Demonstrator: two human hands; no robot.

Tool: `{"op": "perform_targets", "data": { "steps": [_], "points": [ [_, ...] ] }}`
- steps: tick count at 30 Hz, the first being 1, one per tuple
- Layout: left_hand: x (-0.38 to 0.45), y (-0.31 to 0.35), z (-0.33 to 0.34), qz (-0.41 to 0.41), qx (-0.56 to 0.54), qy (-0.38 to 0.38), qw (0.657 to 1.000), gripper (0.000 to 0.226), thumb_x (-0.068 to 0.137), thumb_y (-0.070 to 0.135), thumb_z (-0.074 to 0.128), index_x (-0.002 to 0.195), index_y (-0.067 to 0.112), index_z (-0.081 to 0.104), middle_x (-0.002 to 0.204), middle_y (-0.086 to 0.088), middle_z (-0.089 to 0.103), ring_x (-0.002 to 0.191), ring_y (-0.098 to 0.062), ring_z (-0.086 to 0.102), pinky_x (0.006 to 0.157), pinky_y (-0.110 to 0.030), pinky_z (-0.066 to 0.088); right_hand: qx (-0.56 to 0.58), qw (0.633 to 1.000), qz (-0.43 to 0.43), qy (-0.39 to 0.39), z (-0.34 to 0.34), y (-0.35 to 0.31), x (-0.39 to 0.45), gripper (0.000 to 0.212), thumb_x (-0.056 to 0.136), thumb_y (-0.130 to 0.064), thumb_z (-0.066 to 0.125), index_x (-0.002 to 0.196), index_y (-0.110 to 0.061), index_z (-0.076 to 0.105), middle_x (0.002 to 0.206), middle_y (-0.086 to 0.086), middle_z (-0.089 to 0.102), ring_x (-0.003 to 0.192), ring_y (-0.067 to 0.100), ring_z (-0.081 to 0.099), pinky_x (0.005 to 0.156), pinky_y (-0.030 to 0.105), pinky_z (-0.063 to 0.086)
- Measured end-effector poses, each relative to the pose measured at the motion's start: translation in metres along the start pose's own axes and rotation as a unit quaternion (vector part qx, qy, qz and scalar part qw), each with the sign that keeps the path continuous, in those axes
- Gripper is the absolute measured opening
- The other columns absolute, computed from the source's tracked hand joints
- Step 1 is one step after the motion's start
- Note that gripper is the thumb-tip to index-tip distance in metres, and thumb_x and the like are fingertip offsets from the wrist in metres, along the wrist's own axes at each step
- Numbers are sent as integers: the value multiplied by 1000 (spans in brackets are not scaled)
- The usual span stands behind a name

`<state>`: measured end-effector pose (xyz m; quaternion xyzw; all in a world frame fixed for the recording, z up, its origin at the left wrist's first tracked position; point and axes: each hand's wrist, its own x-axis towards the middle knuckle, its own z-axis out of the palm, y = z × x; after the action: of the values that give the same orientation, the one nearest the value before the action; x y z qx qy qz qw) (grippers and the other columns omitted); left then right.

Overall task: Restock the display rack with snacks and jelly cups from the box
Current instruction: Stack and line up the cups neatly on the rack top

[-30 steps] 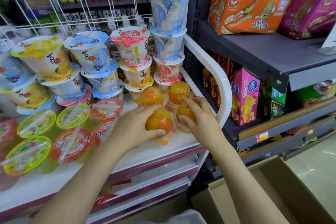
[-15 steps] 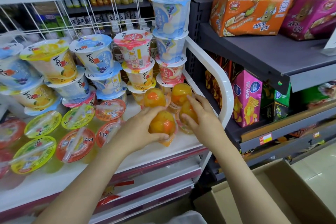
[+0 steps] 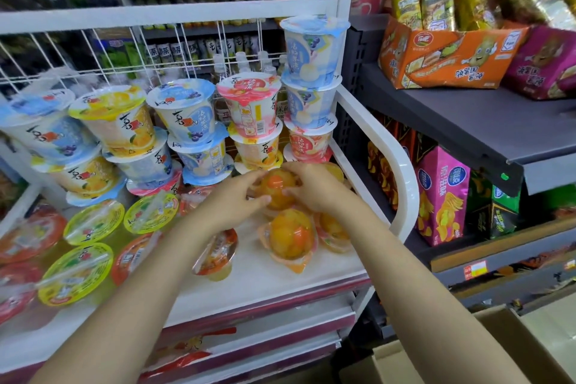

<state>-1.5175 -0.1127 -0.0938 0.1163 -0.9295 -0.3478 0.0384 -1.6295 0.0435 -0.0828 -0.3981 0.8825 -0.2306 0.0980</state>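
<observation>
An orange jelly cup [image 3: 278, 188] is gripped between the left hand [image 3: 232, 203] and the right hand [image 3: 314, 187], fingers curled round it from both sides, on the white display rack [image 3: 402, 171], just before the stacked cups [image 3: 308, 84]. A second dome cup [image 3: 291, 237] lies nearer.

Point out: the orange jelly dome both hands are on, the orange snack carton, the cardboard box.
orange jelly dome [image 3: 278, 188], head view, clear top between the hands
orange snack carton [image 3: 448, 56], head view, front face
cardboard box [image 3: 511, 349], head view, upper flap
</observation>
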Motion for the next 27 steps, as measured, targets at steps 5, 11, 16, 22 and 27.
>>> {"op": "perform_targets", "data": {
  "steps": [5, 11, 16, 22, 27],
  "points": [
    [3, -10, 0, 0, -6, 9, 1000, 54, 96, 19, 62, 146, 30, 45, 131, 1, 62, 121, -13, 59, 103, -38, 48, 17, 1000, -8, 4, 0, 0, 4, 56, 86, -25, 74, 138, -18, 55, 128, 7, 65, 117, 22, 59, 87, 26, 44],
    [0, -14, 0, 7, -20, 14, 1000, 55, 94, 17, 64, 145, 31, 46, 125, 3, 64, 115, -12, 60, 101, -40, 50, 39, 999, -16, 2, 1, -4, 1, 54, 87, -24, 74, 138, -19, 55, 127, 5, 65, 115, 21, 60, 86, 24, 43],
    [1, -14, -2, 38, 22, 23, 999, 61, 92, 39, 67, 147, 29, 43, 142, 3, 52, 125, -12, 51, 106, -33, 42, 58, 993, -14, 104, -16, 10, -9, 47, 86, -24, 75, 131, -19, 63, 126, -2, 64, 114, 12, 57, 88, 16, 38],
    [4, 3, 7, 70, 16, 10, 997, 99, 66, 92, 41, 147, 34, 43, 155, 10, 36, 142, -7, 32, 117, -38, 29, 64, 993, 14, 93, -19, 28, -22, 61, 86, -26, 76, 142, -23, 53, 146, 2, 50, 135, 17, 43, 103, 17, 27],
    [4, 5, 13, 68, 48, 1, 997, 108, 60, 92, 45, 149, 32, 40, 159, 9, 31, 146, -10, 26, 120, -41, 25, 109, 987, 54, 103, -18, 34, -23, 51, 88, -22, 73, 137, -23, 58, 146, -1, 49, 133, 15, 44, 97, 13, 27]
  ]
}}
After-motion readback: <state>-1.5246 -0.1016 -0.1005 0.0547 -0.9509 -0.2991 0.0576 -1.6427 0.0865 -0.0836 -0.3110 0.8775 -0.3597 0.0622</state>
